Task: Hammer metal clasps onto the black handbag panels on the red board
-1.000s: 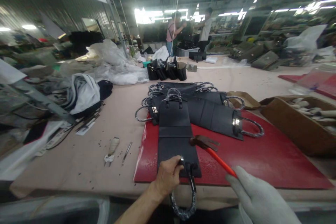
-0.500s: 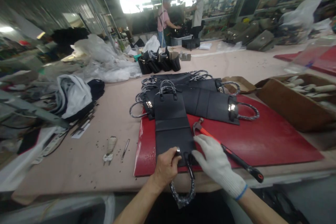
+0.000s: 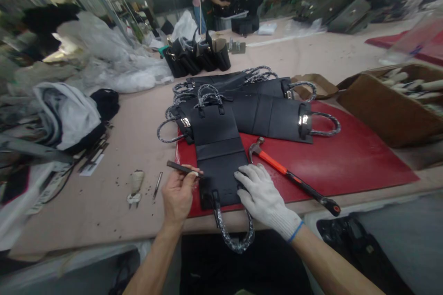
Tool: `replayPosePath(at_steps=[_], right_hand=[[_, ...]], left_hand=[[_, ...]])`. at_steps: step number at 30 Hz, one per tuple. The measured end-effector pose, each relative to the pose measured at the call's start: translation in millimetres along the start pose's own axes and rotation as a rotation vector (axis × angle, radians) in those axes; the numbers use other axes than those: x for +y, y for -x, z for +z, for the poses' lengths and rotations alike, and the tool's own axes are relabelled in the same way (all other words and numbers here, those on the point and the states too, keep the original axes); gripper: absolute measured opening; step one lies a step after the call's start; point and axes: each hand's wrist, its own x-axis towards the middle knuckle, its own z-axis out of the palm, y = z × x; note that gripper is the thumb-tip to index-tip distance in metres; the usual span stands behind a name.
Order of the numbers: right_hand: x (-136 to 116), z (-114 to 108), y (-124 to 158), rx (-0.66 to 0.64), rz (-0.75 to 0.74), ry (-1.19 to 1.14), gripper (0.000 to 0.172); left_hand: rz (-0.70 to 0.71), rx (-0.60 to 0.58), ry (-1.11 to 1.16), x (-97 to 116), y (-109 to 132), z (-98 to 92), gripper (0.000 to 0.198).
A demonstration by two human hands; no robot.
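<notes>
My left hand (image 3: 178,193) is bare and closed on a dark rod-shaped metal punch (image 3: 180,167), which lies nearly level and points left. It is just left of a black leather bag panel (image 3: 221,166), laid flat with a plastic-wrapped handle (image 3: 237,239) hanging over the table's front edge. My right hand (image 3: 263,193), in a white knitted glove, rests open on the panel's right edge, fingers stretched out. Beside it, a claw hammer (image 3: 277,162) with an orange and black handle lies on the red mat (image 3: 332,161). The glove hides part of the panel's edge.
More black panels with wrapped handles (image 3: 277,117) are stacked behind. At left lie a wrapped pronged tool (image 3: 136,186) and a thin metal rod (image 3: 158,185). A brown box (image 3: 384,110) of white pieces stands right. Black bags (image 3: 197,57) and two people are farther back.
My left hand has moved left off the panel, tipping the punch from upright to nearly level. The gloved hand stays by the panel's right edge. The view has tilted downward.
</notes>
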Motion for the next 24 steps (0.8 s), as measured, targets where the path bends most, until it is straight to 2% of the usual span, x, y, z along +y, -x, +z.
replayPosePath(at_steps=[3, 5, 7, 10, 13, 16, 24], right_hand=[[0.5, 0.8, -0.3, -0.005, -0.010, 0.011, 0.040], [3.0, 2.2, 0.1, -0.008, -0.031, 0.023, 0.040], [7.1, 4.7, 0.4, -0.001, -0.056, 0.038, 0.039], [15.0, 11.0, 0.0, 0.033, -0.095, 0.065, 0.039], [20.9, 17.1, -1.2, 0.072, -0.128, 0.093, 0.039], [22.9, 19.5, -1.7, 0.093, -0.150, 0.114, 0.041], [22.4, 19.3, -1.7, 0.080, -0.134, 0.122, 0.041]], left_hand=[[0.016, 0.043, -0.399, -10.8, -24.1, -50.2, 0.027], [-0.025, 0.017, -0.656, -20.9, -34.3, -80.1, 0.023], [-0.094, -0.031, -0.885, -27.4, -39.9, -103.2, 0.019], [-0.197, -0.087, -1.150, -28.2, -45.5, -125.4, 0.018], [-0.251, -0.112, -1.297, -24.6, -52.8, -137.3, 0.019], [-0.250, -0.133, -1.331, -24.1, -61.4, -140.8, 0.019], [-0.204, -0.119, -1.401, -33.4, -72.1, -125.8, 0.027]])
